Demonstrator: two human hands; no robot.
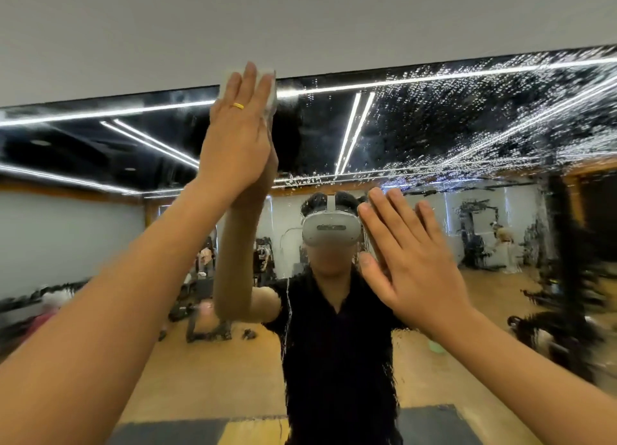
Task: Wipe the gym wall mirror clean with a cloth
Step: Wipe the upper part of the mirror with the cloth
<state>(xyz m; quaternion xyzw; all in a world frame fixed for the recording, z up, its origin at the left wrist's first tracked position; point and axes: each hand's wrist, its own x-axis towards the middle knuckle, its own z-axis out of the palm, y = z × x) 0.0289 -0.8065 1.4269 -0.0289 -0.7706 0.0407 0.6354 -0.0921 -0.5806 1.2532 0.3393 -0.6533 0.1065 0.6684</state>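
Left hand (238,137) flat, pressing cloth (223,84) on droplet-wet mirror (467,117); right hand (410,261) flat; gym reflected.

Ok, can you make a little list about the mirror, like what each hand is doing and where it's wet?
left hand: flat, fingers straight, presses the cloth against the top edge of the mirror
cloth: pale, peeks out round the fingertips
right hand: flat and open against the glass lower down, holds nothing
ring: yellow, on a left-hand finger
droplets: thick across the mirror's upper right
upper left of mirror: looks free of droplets
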